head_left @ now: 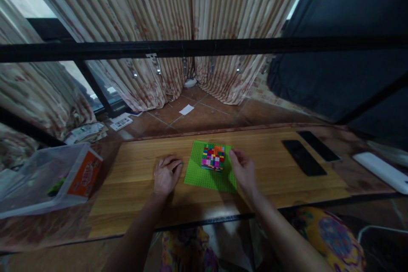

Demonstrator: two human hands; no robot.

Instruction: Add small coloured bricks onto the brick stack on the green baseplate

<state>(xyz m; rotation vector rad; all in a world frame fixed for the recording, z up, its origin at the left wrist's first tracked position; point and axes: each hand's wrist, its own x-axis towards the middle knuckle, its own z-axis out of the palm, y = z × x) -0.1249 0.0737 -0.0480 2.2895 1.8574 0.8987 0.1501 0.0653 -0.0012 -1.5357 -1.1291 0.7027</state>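
Note:
A multicoloured block of small toy bricks (212,157) stands on a green studded baseplate (194,174). To the left of the baseplate, my left hand (166,175) rests low over the wooden board, thumb and forefinger pinched together. A tiny green piece (182,162) shows at those fingertips, too small to tell its exact shape. My right hand (242,171) is over the right edge of the baseplate, beside the brick block and apart from it. Its fingers are curled and closed; whatever they may hold is hidden.
The wooden board (127,187) lies on a table. A clear plastic box (41,204) with an orange label stands at the left, a few green pieces inside. Two dark phones (304,157) and a long white object (381,172) lie at the right. A black metal bar (204,48) crosses ahead.

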